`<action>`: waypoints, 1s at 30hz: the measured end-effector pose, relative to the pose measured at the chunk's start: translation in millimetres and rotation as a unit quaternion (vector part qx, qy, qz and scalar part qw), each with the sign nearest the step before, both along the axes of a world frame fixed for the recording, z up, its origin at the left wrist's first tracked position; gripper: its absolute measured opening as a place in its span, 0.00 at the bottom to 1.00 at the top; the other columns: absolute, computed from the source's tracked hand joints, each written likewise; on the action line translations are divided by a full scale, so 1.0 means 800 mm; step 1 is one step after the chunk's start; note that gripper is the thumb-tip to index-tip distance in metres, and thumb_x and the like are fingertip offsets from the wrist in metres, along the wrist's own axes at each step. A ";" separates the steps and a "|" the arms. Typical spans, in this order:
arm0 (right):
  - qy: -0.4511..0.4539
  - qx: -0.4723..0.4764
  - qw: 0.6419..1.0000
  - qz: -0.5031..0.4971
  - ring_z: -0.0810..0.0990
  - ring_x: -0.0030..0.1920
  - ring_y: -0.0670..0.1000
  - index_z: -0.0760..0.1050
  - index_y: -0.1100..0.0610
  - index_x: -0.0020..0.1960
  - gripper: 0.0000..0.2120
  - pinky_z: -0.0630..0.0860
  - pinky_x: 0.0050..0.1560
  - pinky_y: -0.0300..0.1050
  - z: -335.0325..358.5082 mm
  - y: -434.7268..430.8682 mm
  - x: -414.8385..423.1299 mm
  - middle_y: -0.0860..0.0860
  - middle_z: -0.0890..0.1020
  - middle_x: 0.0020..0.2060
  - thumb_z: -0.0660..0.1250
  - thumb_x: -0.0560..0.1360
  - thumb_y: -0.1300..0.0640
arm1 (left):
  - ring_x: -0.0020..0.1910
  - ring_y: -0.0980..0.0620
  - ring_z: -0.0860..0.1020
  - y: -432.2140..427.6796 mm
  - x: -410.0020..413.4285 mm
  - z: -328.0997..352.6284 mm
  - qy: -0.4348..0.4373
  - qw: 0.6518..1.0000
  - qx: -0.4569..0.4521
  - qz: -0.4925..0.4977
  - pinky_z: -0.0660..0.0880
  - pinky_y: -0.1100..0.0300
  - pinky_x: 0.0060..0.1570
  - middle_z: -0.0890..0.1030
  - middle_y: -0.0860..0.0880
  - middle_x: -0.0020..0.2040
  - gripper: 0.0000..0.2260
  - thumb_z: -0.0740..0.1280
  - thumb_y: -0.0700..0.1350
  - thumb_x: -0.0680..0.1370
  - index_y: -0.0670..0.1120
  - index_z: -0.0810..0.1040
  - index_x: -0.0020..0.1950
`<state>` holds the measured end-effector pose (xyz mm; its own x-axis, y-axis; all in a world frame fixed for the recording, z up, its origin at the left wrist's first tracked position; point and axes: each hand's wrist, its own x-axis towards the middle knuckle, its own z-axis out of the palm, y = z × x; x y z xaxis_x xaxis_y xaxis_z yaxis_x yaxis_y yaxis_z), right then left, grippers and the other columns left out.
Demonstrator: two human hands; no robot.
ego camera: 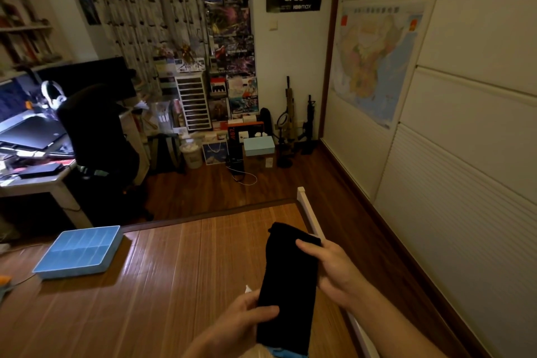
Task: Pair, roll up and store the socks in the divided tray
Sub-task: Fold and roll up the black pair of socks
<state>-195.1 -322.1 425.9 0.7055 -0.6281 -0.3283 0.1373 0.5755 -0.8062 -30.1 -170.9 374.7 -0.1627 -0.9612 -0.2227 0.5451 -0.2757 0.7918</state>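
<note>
A long black sock (286, 279) is stretched flat between my hands above the bamboo mat (174, 270). My left hand (247, 320) grips its near end, thumb across the top. My right hand (328, 267) pinches the right edge near the far end. A bit of white sock (248, 288) peeks out beside my left hand, and a blue piece of fabric (286, 353) shows under the black sock at the bottom edge. The blue divided tray (112, 253) lies on the mat at the left; its compartments look empty.
The mat covers a bed with a white frame (309, 212) along its right side. A desk (32, 183) and black chair (98, 136) stand at the left. Boxes and clutter line the far wall. White closet doors (465, 154) run along the right.
</note>
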 end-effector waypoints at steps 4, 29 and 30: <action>-0.001 -0.056 0.998 0.041 0.85 0.56 0.58 0.78 0.64 0.63 0.20 0.82 0.53 0.50 0.018 0.003 -0.007 0.61 0.85 0.55 0.72 0.72 0.62 | 0.74 0.33 0.67 -0.006 0.009 0.010 -0.057 0.996 -0.060 -0.043 0.61 0.39 0.76 0.67 0.32 0.75 0.22 0.61 0.40 0.85 0.35 0.64 0.78; 0.117 -0.273 0.953 0.061 0.87 0.51 0.52 0.82 0.55 0.60 0.12 0.81 0.44 0.37 0.061 -0.048 -0.007 0.53 0.88 0.49 0.72 0.77 0.58 | 0.74 0.34 0.69 -0.012 0.003 0.023 -0.125 0.980 -0.062 -0.140 0.64 0.40 0.76 0.68 0.32 0.75 0.22 0.65 0.34 0.83 0.40 0.68 0.76; 0.137 -0.271 0.950 0.068 0.87 0.51 0.51 0.82 0.54 0.59 0.11 0.81 0.44 0.37 0.061 -0.050 -0.006 0.52 0.88 0.49 0.73 0.77 0.55 | 0.75 0.34 0.68 -0.011 0.002 0.022 -0.108 0.983 -0.054 -0.139 0.63 0.39 0.76 0.67 0.32 0.76 0.22 0.65 0.34 0.83 0.40 0.68 0.77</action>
